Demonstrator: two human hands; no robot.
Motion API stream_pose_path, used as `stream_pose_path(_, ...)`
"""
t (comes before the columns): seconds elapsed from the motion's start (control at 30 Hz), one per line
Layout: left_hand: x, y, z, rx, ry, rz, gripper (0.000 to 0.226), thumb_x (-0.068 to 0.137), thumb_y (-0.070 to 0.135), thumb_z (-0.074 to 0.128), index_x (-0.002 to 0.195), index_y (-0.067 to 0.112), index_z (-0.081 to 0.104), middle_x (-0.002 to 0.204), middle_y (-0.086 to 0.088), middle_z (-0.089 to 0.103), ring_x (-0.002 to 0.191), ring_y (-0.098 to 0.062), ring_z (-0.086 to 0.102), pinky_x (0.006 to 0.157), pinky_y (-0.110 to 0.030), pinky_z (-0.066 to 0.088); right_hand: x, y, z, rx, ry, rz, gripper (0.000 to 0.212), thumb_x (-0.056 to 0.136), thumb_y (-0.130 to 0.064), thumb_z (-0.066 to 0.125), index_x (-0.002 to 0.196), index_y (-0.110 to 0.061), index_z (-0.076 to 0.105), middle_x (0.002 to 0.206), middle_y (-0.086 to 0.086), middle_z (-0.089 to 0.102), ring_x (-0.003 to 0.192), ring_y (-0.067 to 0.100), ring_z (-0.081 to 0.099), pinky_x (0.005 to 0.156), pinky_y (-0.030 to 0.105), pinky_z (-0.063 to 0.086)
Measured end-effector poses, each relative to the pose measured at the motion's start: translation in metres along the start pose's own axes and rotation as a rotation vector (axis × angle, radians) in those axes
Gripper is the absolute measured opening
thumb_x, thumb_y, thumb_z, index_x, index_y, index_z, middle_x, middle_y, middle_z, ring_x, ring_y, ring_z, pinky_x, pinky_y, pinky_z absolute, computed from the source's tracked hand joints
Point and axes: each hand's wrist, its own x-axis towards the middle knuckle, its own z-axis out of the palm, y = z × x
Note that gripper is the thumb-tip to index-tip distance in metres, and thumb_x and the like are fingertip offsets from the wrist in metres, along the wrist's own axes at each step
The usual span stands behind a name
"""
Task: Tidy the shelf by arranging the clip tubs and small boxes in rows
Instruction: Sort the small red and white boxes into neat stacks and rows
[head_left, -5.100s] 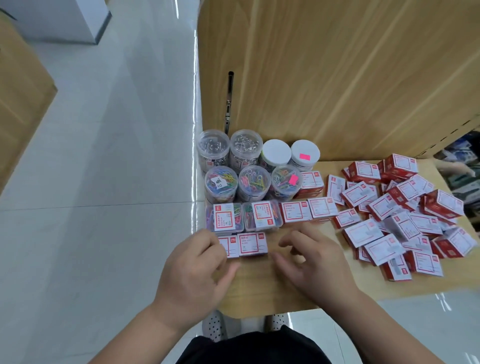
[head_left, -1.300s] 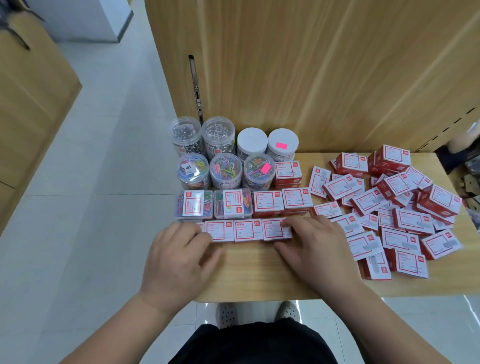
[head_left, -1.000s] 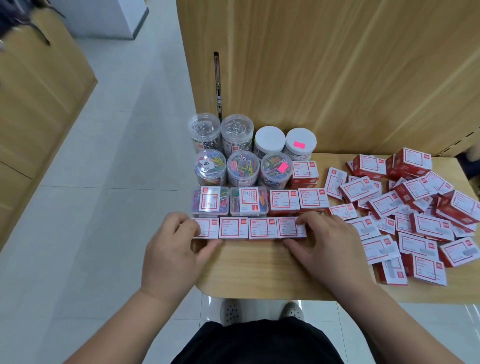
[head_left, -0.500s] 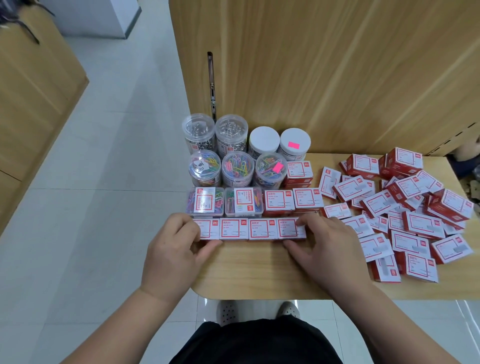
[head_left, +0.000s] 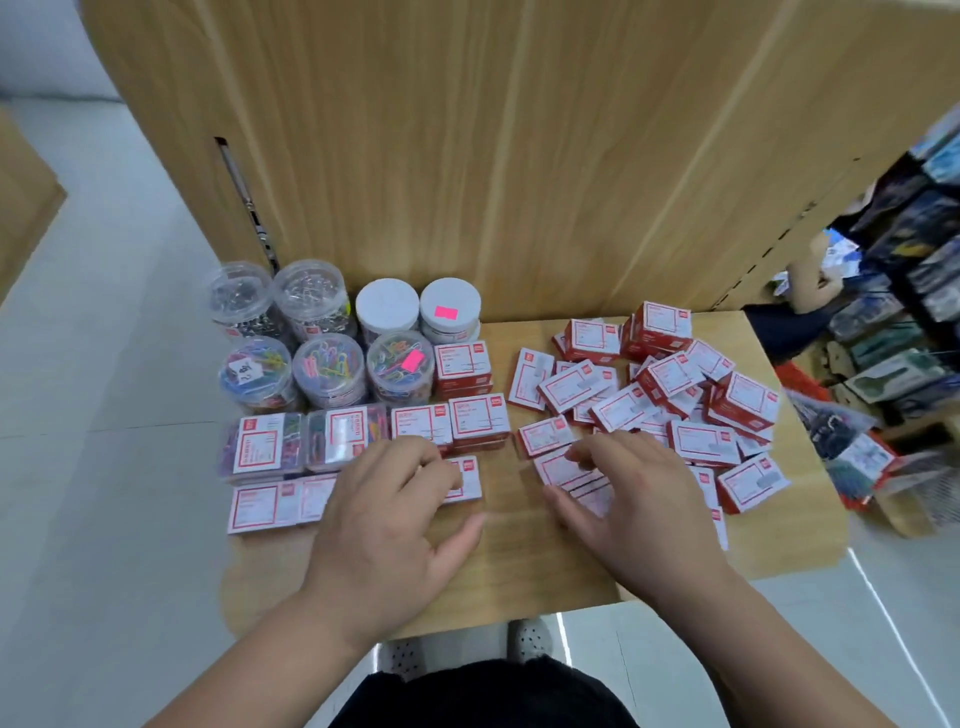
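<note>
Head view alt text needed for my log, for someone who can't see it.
A person's left hand rests on the front row of small boxes while the right hand reaches into a loose pile of boxes on a wooden shelf. Clip tubs stand in two rows at the back left.
</note>
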Motion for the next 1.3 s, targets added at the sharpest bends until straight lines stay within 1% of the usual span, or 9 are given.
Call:
stream_pose_path(0.17, 0.028, 0.048, 0.049, -0.062, -0.115, -0.008, 0.04, 0.075, 0.045, 0.075, 0.103, 0.017, 0.066, 0.101, 0.0, 0.059, 0.09, -0.021, 0.056, 0.078, -0.038, 0.05, -0.01, 0.062, -0.036, -0.005, 0.055, 0.017, 0.028, 0.072, -0.039, 0.081, 0.09, -0.022, 0.068, 0.086, -0.006, 0.065, 0.083, 0.018, 0.058, 0.07, 0.033, 0.046)
stream_pose_path(0.3, 0.05, 0.078, 0.08, -0.051, -0.21, -0.043, 0.047, 0.076, 0.053, 0.065, 0.111, 0.022, 0.065, 0.109, 0.004, 0.059, 0.099, -0.019, 0.056, 0.083, -0.038, 0.051, -0.015, 0.116, -0.054, 0.019, 0.1, 0.053, 0.026, 0.073, -0.038, 0.077, 0.09, -0.021, 0.068, 0.089, -0.004, 0.065, 0.086, 0.02, 0.058, 0.074, 0.033, 0.045)
stream_pose_path(0.43, 0.079, 0.097, 0.106, -0.02, -0.214, -0.093, 0.051, 0.075, 0.056, 0.065, 0.115, 0.025, 0.062, 0.112, 0.005, 0.057, 0.102, -0.019, 0.057, 0.086, -0.035, 0.049, -0.016, 0.165, -0.065, 0.031, 0.125, 0.101, 0.027, 0.075, -0.035, 0.078, 0.095, -0.021, 0.068, 0.096, -0.005, 0.062, 0.089, 0.02, 0.055, 0.076, 0.031, 0.041)
stream_pose_path(0.6, 0.12, 0.112, 0.137, 0.029, -0.196, -0.183, 0.054, 0.074, 0.051, 0.068, 0.12, 0.025, 0.058, 0.115, 0.004, 0.057, 0.107, -0.02, 0.055, 0.089, -0.035, 0.047, 0.002, 0.206, -0.071, 0.063, 0.071, 0.075, 0.042, 0.071, -0.038, 0.078, 0.106, -0.022, 0.063, 0.105, -0.005, 0.059, 0.097, 0.015, 0.051, 0.079, 0.022, 0.032)
stream_pose_path(0.7, 0.136, 0.118, 0.15, 0.062, -0.208, -0.243, 0.055, 0.074, 0.05, 0.073, 0.121, 0.026, 0.057, 0.116, 0.004, 0.057, 0.108, -0.02, 0.053, 0.089, -0.035, 0.045, 0.013, 0.219, -0.07, 0.085, 0.016, 0.074, 0.044, 0.071, -0.04, 0.079, 0.109, -0.027, 0.061, 0.106, -0.009, 0.059, 0.101, 0.013, 0.051, 0.08, 0.021, 0.032)
stream_pose_path(0.9, 0.149, 0.117, 0.165, 0.129, -0.238, -0.304, 0.049, 0.075, 0.046, 0.074, 0.118, 0.029, 0.058, 0.112, 0.006, 0.062, 0.107, -0.018, 0.053, 0.089, -0.033, 0.043, 0.027, 0.231, -0.062, 0.161, -0.009, 0.009, 0.043, 0.067, -0.038, 0.083, 0.103, -0.027, 0.062, 0.099, -0.013, 0.063, 0.093, 0.014, 0.053, 0.076, 0.023, 0.032)
stream_pose_path(1.03, 0.151, 0.117, 0.167, 0.154, -0.252, -0.345, 0.056, 0.078, 0.042, 0.074, 0.127, 0.023, 0.058, 0.12, 0.002, 0.063, 0.113, -0.021, 0.053, 0.094, -0.032, 0.041, 0.032, 0.233, -0.061, 0.167, -0.033, -0.02, 0.045, 0.064, -0.036, 0.085, 0.103, -0.026, 0.066, 0.098, -0.014, 0.067, 0.09, 0.017, 0.055, 0.077, 0.022, 0.031)
stream_pose_path(1.17, 0.147, 0.115, 0.157, 0.127, -0.262, -0.342, 0.044, 0.078, 0.039, 0.075, 0.119, 0.027, 0.063, 0.112, 0.007, 0.063, 0.107, -0.017, 0.053, 0.088, -0.03, 0.042, 0.035, 0.232, -0.063, 0.163, -0.004, -0.056, 0.043, 0.066, -0.037, 0.084, 0.103, -0.022, 0.069, 0.096, -0.011, 0.07, 0.087, 0.018, 0.057, 0.076, 0.026, 0.039)
stream_pose_path(1.3, 0.13, 0.115, 0.131, 0.104, -0.214, -0.353, 0.044, 0.078, 0.038, 0.076, 0.119, 0.026, 0.063, 0.115, 0.008, 0.063, 0.108, -0.012, 0.051, 0.09, -0.025, 0.041, 0.04, 0.218, -0.067, 0.227, 0.085, -0.13, 0.037, 0.071, -0.043, 0.073, 0.098, -0.018, 0.07, 0.088, -0.013, 0.065, 0.083, 0.011, 0.051, 0.072, 0.018, 0.032)
